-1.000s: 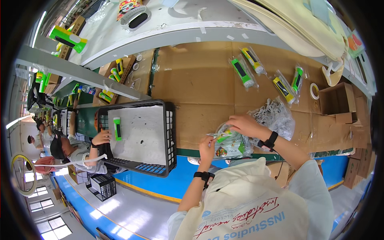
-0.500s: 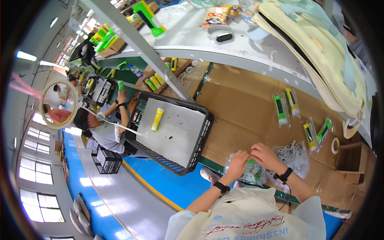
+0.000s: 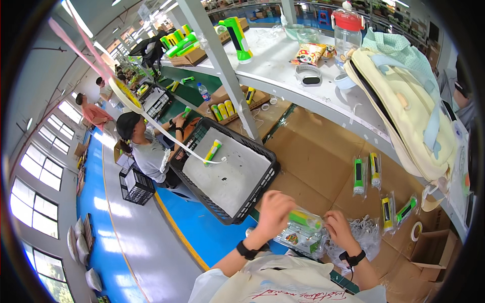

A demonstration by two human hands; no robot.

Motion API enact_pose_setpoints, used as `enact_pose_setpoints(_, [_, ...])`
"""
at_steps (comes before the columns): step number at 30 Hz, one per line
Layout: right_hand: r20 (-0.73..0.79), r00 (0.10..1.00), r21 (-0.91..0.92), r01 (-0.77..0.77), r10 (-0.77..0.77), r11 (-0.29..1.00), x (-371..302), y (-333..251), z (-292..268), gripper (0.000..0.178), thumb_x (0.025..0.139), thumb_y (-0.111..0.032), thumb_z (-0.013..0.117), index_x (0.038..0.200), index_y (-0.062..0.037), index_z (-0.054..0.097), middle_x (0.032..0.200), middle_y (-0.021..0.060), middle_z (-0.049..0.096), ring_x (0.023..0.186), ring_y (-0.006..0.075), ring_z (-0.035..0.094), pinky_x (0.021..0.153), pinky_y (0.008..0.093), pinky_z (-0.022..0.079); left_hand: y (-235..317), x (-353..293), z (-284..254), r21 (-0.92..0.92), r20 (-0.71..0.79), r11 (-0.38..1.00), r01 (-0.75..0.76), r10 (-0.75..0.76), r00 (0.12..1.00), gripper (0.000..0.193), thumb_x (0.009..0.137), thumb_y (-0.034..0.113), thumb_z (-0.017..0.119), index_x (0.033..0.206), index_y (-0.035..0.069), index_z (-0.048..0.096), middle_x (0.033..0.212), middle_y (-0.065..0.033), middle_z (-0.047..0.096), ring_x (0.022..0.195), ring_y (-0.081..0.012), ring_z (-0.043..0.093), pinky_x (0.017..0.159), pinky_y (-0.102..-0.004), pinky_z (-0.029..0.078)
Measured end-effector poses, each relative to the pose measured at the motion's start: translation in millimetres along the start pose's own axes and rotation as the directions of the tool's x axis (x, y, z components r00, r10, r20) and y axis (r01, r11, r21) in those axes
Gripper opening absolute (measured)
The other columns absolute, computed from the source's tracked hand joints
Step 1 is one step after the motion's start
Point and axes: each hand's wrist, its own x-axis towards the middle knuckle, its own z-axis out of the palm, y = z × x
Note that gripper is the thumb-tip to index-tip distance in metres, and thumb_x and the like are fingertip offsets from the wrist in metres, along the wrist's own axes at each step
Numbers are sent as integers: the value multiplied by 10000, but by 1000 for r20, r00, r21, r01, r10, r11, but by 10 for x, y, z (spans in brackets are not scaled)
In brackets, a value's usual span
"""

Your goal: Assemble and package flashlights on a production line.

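Note:
My left hand is raised with its fingers curled in; what they hold, if anything, is hidden. My right hand pinches the edge of a clear plastic bag. Between my hands a yellow-and-green flashlight shows, slightly blurred, in or under clear plastic. It lies over a stack of printed clear bags at the table's near edge. Beside my right hand is a heap of white cables in clear plastic. Bagged flashlights lie farther right, among them a green one and a yellow one.
Left of my hands stands a black crate holding one flashlight. A tape roll and an open carton are at the right. A shelf with a cream bag overhangs the cardboard-covered table. A co-worker sits beyond the crate.
My hands were close together over the bags and are now apart, the left one raised leftward. The flashlight between them now shows more. The whole view has shifted.

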Motion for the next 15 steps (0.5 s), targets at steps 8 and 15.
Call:
enact_pose_setpoints(8, [72, 987, 307, -162, 146, 938, -62, 61, 137, 67, 869, -39, 530, 866, -11, 470, 958, 129, 547, 778, 230, 592, 658, 336, 480, -131, -219, -381, -147, -131, 919, 367, -385, 913, 91, 774, -35, 586, 856, 0, 567, 871, -115, 605, 827, -273, 575, 761, -342, 446])
enact_pose_setpoints(15, [58, 762, 305, -629, 645, 716, -536, 1248, 229, 87, 947, -133, 447, 989, -58, 432, 859, 96, 538, 763, 217, 637, 636, 325, 546, 872, 44, -1597, -496, -448, 868, -4, -252, 858, 485, 705, -4, 742, 1113, -9, 479, 802, -143, 634, 736, -195, 620, 654, -304, 498])
